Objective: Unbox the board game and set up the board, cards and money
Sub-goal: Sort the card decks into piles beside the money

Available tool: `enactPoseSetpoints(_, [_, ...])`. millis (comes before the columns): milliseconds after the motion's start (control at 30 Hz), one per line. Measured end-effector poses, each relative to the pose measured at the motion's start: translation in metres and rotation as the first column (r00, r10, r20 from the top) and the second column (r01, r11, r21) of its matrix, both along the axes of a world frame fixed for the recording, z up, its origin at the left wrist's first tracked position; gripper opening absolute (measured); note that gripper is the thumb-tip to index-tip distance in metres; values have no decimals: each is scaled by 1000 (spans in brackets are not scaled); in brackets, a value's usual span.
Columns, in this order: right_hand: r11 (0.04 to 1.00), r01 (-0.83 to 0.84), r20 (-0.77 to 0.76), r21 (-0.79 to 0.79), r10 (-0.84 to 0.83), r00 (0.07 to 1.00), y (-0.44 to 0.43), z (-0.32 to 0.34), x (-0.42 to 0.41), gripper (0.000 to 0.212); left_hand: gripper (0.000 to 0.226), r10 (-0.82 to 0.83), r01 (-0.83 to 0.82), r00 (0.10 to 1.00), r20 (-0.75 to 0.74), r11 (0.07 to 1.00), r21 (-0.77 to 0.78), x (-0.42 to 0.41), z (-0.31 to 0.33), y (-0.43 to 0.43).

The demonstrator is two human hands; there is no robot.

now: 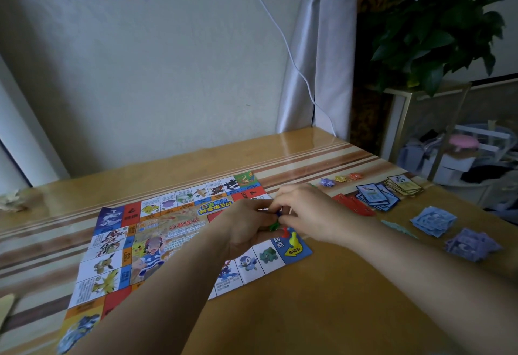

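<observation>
Board (117, 245) flat mid-counter (336, 304); over its 3 o'clock edge, left hand (246, 224) grip clasps green token (274, 226), right hand (307, 211) grip pinches blue token (278, 214); cards (378, 196), money (433, 221) further toward 3 o'clock.

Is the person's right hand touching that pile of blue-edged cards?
Apart. The head view shows the right hand over the board, with red cards lying between it and the blue-edged cards.

On the game board (92, 279), the yellow arrow (292, 251) in the near blue corner reads 由此去. A question mark stands on a red square (131, 210) along the far edge. The middle title is too blurred to read.
</observation>
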State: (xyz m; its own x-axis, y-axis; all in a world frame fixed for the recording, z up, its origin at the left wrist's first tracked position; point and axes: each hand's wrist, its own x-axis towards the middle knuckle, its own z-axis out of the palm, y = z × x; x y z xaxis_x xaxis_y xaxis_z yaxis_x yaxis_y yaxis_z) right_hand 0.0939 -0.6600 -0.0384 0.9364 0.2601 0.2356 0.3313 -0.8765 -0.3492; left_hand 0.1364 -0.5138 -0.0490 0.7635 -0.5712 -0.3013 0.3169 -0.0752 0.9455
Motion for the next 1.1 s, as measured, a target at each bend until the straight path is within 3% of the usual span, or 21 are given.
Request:
enactPoseSetpoints(133, [987,96,-4,132,-96,995,-5,0,-1,17,25,-60,59,997,48,998,32,1,1,3])
enactPoseSetpoints(267, [927,191,-111,324,-163,980,-14,-13,-5,14,17,44,-64,987,153,989,131,4,-10,6])
enactPoseSetpoints(367, [934,197,-145,299,-159,977,-11,-29,-9,13,13,70,-163,935,348,956,245,7,-23,0])
enactPoseSetpoints(467, [941,256,-119,222,-234,965,-9,-44,-9,13,13,-23,-252,802,596,893,374,11,-37,-9])
enactPoseSetpoints(533, [955,262,-72,139,-255,964,-9,-50,-8,11,10,-84,-282,737,671,863,418,13,-44,-12])
enactPoseSetpoints(667, [968,246,-47,38,-245,968,-8,-61,-5,16,9,-151,-292,705,693,829,477,15,-49,-18])
enactPoseSetpoints(867, [945,247,-98,216,-231,968,-13,-56,-6,21,17,-252,-214,720,647,806,552,15,-49,-18])
enactPoseSetpoints(1100, [957,227,-316,183,-162,935,-23,-45,-2,61,56,-396,-124,685,611,763,634,16,-41,1])
